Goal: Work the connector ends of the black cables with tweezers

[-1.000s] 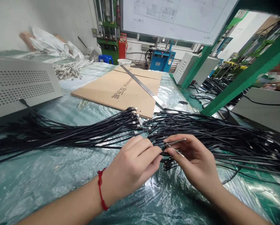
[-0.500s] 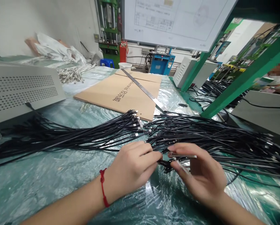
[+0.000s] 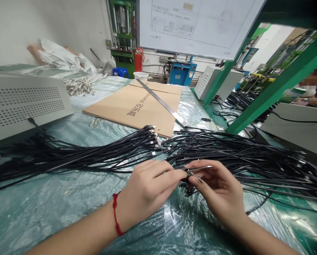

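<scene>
While the left hand pinches a small black piece, the right hand holds a two-armed metal tool at its end, above the table. Estimate: piece light, firm; tool springy, slick, best gripped by both arms.

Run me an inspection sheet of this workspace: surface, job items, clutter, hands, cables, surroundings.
Surface: green tabletop under clear, wrinkled plastic sheeting.
Job items: silver metal tool with two spread arms; small black piece at its tip, contact unclear.
Clutter: flat brown printed cardboard, long silver metal ruler lying diagonally across it.
Hands: left hand pinches the black piece; right hand holds the tool.
Cables: thin black cable bundle on the left, another on the right, both with metal-tipped connectors showing.
Surroundings: grey perforated metal box at left, green slanting post at right, blue machine behind.
</scene>
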`<state>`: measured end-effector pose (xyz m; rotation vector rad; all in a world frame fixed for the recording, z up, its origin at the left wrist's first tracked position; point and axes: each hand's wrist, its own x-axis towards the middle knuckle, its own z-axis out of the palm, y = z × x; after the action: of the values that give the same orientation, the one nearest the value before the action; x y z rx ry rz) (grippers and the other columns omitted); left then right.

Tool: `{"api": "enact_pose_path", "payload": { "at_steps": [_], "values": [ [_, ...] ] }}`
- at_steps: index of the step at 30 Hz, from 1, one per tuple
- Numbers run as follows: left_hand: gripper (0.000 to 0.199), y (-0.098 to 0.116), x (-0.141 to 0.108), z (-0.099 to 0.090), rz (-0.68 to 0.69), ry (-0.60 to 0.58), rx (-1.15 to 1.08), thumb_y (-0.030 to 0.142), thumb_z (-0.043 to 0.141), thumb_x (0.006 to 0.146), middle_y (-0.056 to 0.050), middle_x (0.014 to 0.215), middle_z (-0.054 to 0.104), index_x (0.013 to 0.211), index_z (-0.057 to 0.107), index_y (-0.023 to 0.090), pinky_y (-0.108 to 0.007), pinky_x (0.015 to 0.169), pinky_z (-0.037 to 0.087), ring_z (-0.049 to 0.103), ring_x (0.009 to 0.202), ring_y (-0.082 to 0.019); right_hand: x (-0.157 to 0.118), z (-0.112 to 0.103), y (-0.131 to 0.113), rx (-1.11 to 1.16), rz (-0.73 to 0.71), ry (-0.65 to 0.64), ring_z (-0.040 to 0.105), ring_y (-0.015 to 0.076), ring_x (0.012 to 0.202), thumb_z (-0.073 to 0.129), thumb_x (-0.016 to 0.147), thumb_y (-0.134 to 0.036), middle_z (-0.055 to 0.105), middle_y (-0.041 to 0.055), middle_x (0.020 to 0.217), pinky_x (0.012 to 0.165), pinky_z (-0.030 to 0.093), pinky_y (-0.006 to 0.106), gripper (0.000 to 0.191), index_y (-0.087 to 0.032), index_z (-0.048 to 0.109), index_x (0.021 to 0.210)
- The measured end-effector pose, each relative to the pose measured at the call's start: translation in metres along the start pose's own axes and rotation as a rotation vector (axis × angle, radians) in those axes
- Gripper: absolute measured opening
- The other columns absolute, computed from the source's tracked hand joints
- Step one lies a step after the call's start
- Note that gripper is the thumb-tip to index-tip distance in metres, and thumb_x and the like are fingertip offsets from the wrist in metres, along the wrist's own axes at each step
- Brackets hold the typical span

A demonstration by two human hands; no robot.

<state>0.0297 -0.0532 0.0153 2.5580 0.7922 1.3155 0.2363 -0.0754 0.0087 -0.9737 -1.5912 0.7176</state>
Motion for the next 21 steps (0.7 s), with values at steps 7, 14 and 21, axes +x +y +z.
{"api": "enact_pose_path", "payload": {
  "at_steps": [7, 14, 21],
  "values": [
    [0.017, 0.001, -0.001, 0.000, -0.007, 0.032, -0.029, 0.012, 0.063, 0.094, -0.002, 0.099, 0.067, 0.109, 0.065, 0.020, -0.029, 0.074, 0.048, 0.061, 0.084, -0.013, 0.004, 0.002, -0.004, 0.205, 0.156, -0.004, 0.072, 0.0108, 0.070, 0.074, 0.086, -0.021, 0.073, 0.0037, 0.100, 0.064, 0.063, 0.019, 0.021, -0.024, 0.065, 0.104],
    [0.025, -0.001, -0.004, -0.003, 0.057, 0.015, 0.002, 0.007, 0.060, 0.093, -0.003, 0.100, 0.065, 0.115, 0.065, 0.020, -0.029, 0.073, 0.047, 0.060, 0.084, -0.013, 0.014, 0.003, 0.004, 0.461, 0.393, -0.121, 0.066, 0.0082, 0.056, 0.077, 0.084, -0.030, 0.069, 0.0001, 0.087, 0.054, 0.058, 0.019, 0.022, -0.021, 0.063, 0.099],
    [0.020, -0.001, -0.001, -0.003, 0.107, 0.007, 0.040, 0.006, 0.058, 0.094, -0.005, 0.103, 0.068, 0.113, 0.063, 0.012, -0.030, 0.079, 0.050, 0.063, 0.091, -0.016, 0.004, -0.004, 0.001, -0.013, 0.001, 0.024, 0.070, 0.0139, 0.086, 0.073, 0.085, -0.016, 0.071, 0.0029, 0.097, 0.075, 0.061, 0.025, 0.023, -0.024, 0.065, 0.106]
  ]
}}
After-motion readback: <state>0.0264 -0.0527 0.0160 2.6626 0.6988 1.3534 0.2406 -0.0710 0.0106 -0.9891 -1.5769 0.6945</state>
